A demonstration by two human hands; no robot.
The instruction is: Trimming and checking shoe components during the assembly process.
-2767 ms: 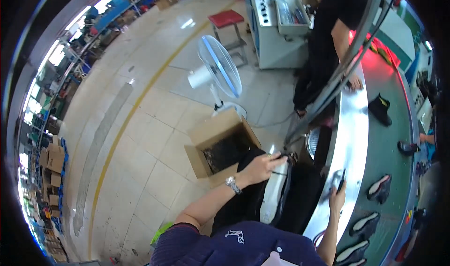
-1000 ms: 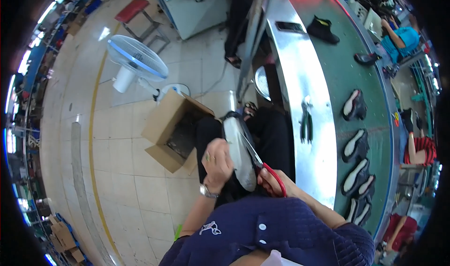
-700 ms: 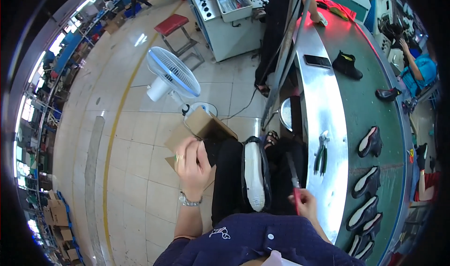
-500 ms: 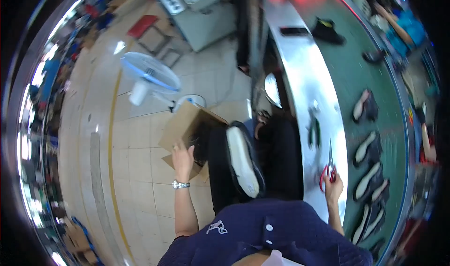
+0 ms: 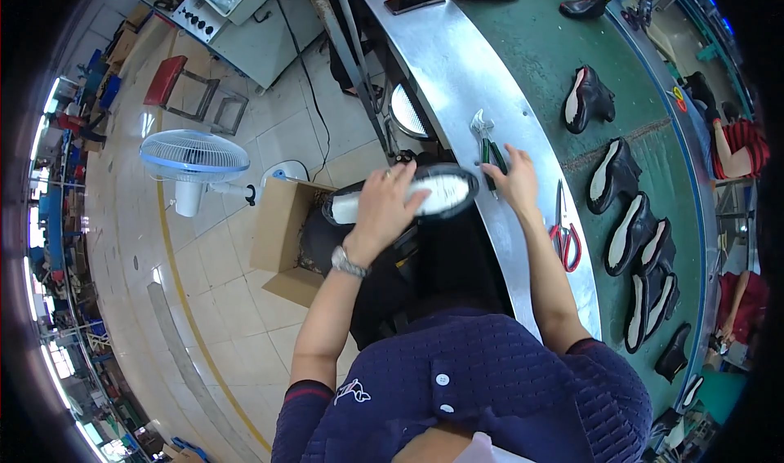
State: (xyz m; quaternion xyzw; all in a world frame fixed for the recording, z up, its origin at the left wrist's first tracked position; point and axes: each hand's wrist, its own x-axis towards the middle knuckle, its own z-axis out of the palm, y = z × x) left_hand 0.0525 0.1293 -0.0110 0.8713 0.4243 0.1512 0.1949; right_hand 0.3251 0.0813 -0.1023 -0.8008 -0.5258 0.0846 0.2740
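Observation:
A dark shoe [image 5: 447,195] lies sole up across my lap, its pale underside showing. My left hand [image 5: 385,211] is closed over the middle of it, fingers across the sole and thumb toward the right end. On the metal ledge to the right lie pliers [image 5: 483,140] with a silver head and dark green handles. My right hand [image 5: 518,184] is right beside those handles, thumb and fingers apart; whether the thumb touches them I cannot tell. Scissors with red handles [image 5: 565,238] rest on the ledge, by my right forearm.
Several black shoes [image 5: 625,233] with pale soles stand on the green conveyor [image 5: 563,46] beyond the metal ledge [image 5: 465,71]. A phone [image 5: 415,0] lies on the ledge's far end. To the left are an open cardboard box [image 5: 273,230], a fan [image 5: 194,154] and a red stool [image 5: 166,79].
My right hand has let go of the scissors and moved to the pliers. My left hand has come from the box onto the shoe, which now lies crosswise. The view has turned right.

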